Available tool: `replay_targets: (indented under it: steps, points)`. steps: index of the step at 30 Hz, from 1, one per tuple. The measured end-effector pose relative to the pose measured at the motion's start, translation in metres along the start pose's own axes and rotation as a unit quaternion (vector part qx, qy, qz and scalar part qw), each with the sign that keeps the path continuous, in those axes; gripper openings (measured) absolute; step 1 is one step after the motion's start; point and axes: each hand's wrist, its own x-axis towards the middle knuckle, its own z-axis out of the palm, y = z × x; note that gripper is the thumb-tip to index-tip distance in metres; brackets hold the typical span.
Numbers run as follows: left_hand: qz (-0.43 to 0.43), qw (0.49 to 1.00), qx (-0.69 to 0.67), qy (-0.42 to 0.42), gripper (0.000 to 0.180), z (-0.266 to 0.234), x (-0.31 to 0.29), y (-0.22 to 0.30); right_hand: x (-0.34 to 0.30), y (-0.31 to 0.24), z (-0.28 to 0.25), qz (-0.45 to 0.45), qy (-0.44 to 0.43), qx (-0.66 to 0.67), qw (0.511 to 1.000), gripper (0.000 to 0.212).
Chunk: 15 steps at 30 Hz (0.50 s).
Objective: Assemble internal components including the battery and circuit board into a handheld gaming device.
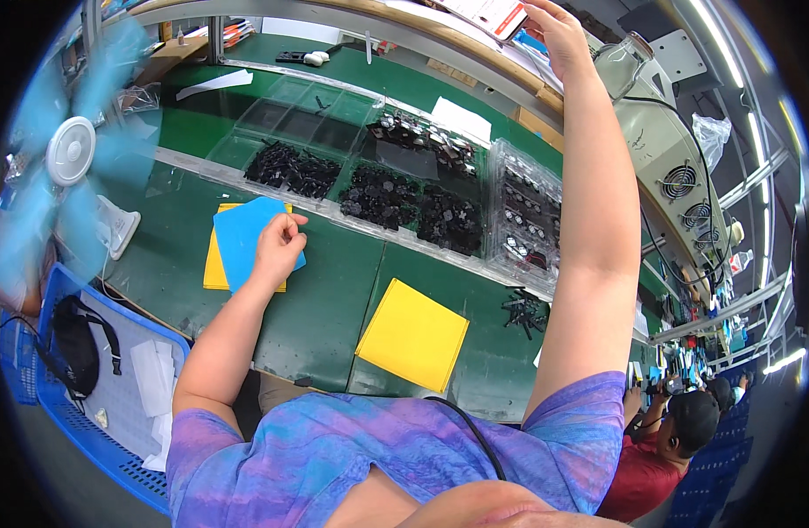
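My left hand [279, 249] rests with curled fingers on a blue sheet [246, 231]; nothing shows between the fingers. The blue sheet lies askew over yellow sheets [215, 268] on the green table. My right arm stretches far up to the shelf above the table. There my right hand [558, 40] has its fingers at the edge of a phone [488, 12] with a lit screen, partly cut off by the picture's upper rim. A separate yellow square stack [413, 334] lies on the table in front of me.
Clear trays of small black parts [378, 195] line the table's back. Loose black pieces [525, 310] lie at right. A blue fan [71, 151] spins at left above a blue basket [114, 422]. A beige machine [660, 141] stands at right; a person in red [642, 475] sits beyond.
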Motion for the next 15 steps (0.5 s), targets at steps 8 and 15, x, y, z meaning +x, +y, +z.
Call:
replay_targets:
  steps: [8, 15]
  points:
    - [0.012, 1.000, -0.003, -0.008, 0.022, 0.002, 0.000, -0.010, -0.002, -0.001, 0.006, -0.059, 0.018, -0.154, 0.986, 0.036]
    - [0.015, 1.000, 0.018, 0.000, 0.022, -0.001, -0.001, -0.010, 0.002, 0.002, 0.015, -0.072, 0.029, -0.191, 0.979, 0.032]
